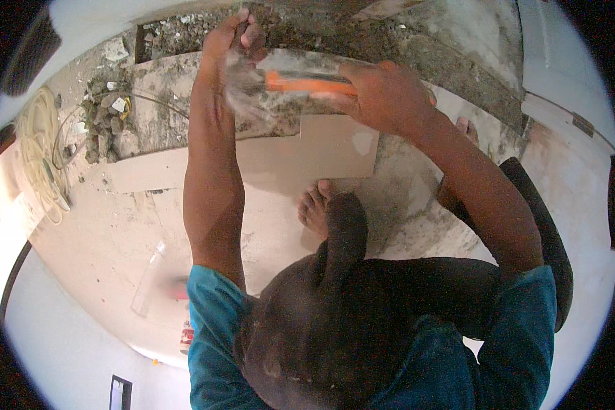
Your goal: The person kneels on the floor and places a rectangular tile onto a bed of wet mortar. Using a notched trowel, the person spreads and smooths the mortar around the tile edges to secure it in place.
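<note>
Up at the far edge, my left hand [242,37] is closed around a dark, narrow, chisel-like bar [240,33], mostly covered by my fingers. My right hand [383,92] grips the orange handle of a hammer [314,84], to the right of my left hand. The hammer's head is smeared by motion and lies close to my left wrist. Beneath the hammer, the broken floor strip [280,113] shows dark, rough mortar. Beyond my left hand runs a trench of rubble [178,41] along the wall.
Broken chunks [106,123] are heaped at left, near a coiled pale hose [41,150]. Flat beige tiles [273,160] lie before my bare foot [314,208]. A clear plastic piece [147,280] and a red-and-white container [186,337] are at lower left. A white door [570,68] stands at right.
</note>
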